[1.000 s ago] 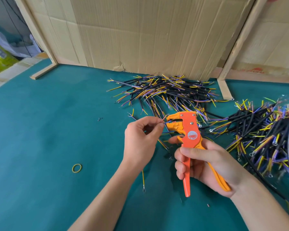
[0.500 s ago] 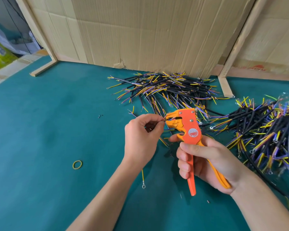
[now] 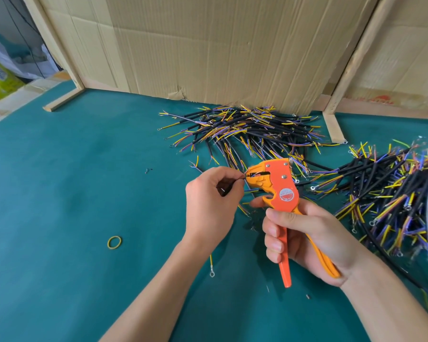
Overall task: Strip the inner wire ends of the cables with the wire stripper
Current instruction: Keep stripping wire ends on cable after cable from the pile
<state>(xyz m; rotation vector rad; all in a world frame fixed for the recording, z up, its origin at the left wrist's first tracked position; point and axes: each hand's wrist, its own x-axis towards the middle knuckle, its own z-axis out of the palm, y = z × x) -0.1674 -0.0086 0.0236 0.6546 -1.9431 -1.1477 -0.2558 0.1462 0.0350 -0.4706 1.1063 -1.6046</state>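
Your left hand [image 3: 209, 201] pinches a thin inner wire [image 3: 316, 177] at the mouth of the wire stripper [image 3: 281, 191], now seated deeper than a second ago; your right hand [image 3: 304, 233] curls round the handles, so the squeeze looks due.

At the table [image 3: 59, 193], my left hand [image 3: 209, 206] holds a cable [image 3: 232, 185] to the left of the wire stripper [image 3: 279, 191] gripped in my right hand [image 3: 307, 233]. One cable pile [image 3: 245, 129] lies behind them against the cardboard [image 3: 220, 50]; a second pile [image 3: 393, 193] lies to the right. A rubber band [image 3: 114, 242] rests on the table left of my forearm.
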